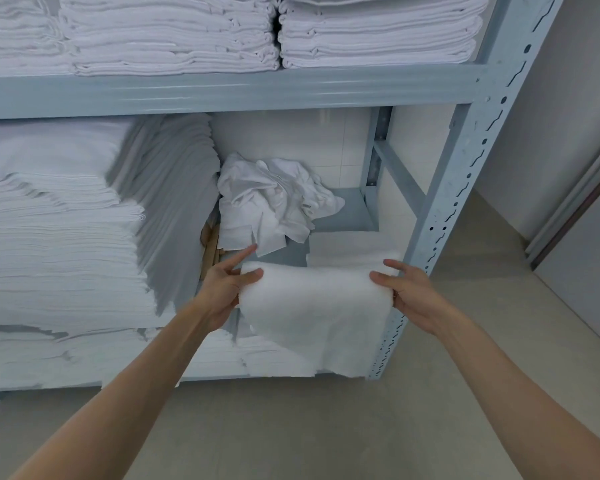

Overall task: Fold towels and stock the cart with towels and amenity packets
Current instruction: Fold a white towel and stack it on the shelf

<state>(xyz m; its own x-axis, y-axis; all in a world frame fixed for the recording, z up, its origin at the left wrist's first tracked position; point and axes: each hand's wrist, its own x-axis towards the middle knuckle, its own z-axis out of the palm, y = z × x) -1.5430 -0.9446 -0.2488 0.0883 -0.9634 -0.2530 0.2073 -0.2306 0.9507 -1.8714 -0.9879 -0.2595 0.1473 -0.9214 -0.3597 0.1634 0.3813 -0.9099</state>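
A white towel (312, 313) hangs in front of the lower shelf, held up by its top edge. My left hand (226, 289) pinches the towel's left corner between thumb and fingers, index finger pointing up. My right hand (406, 289) pinches the right corner. The towel's lower part drapes down past the shelf's front edge. Another flat white towel (347, 247) lies on the shelf just behind it. No cart or amenity packets are in view.
A grey metal shelving rack (465, 157) stands ahead. Tall stacks of folded white linen (56, 216) fill the left; more stacks (174, 32) sit on the upper shelf. A crumpled white cloth (274, 199) lies at the back. Bare floor (326, 427) lies below.
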